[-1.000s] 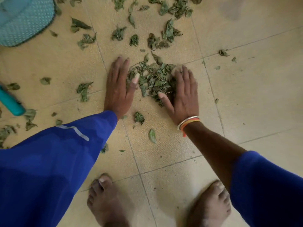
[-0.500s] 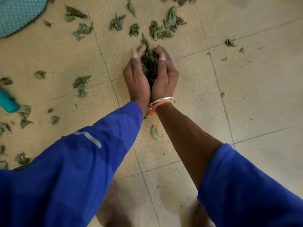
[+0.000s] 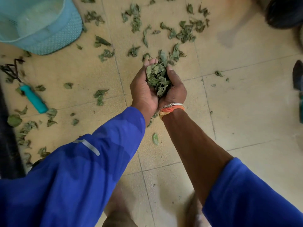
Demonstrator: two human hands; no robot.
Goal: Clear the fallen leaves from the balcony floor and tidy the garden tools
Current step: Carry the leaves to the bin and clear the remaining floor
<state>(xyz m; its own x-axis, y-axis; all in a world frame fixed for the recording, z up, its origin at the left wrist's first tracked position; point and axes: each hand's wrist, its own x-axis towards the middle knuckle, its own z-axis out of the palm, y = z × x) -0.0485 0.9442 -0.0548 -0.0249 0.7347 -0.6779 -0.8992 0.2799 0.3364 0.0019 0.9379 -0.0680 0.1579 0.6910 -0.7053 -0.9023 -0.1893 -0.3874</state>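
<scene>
1. The left hand (image 3: 144, 93) and right hand (image 3: 175, 89) are cupped together, fingers curled round a clump of leaves (image 3: 157, 77), now raised higher off the floor than half a second ago.
2. Loose leaves (image 3: 185, 32) litter the tiled floor (image 3: 246, 104); a hand rake (image 3: 32, 99) lies at the left near a teal basket (image 3: 42, 35).

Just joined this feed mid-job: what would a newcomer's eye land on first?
The left hand and right hand, at centre, cup a clump of dry leaves together. More loose leaves lie scattered beyond them. At the left sit a teal basket, top corner, and a teal-handled hand rake below it.
</scene>
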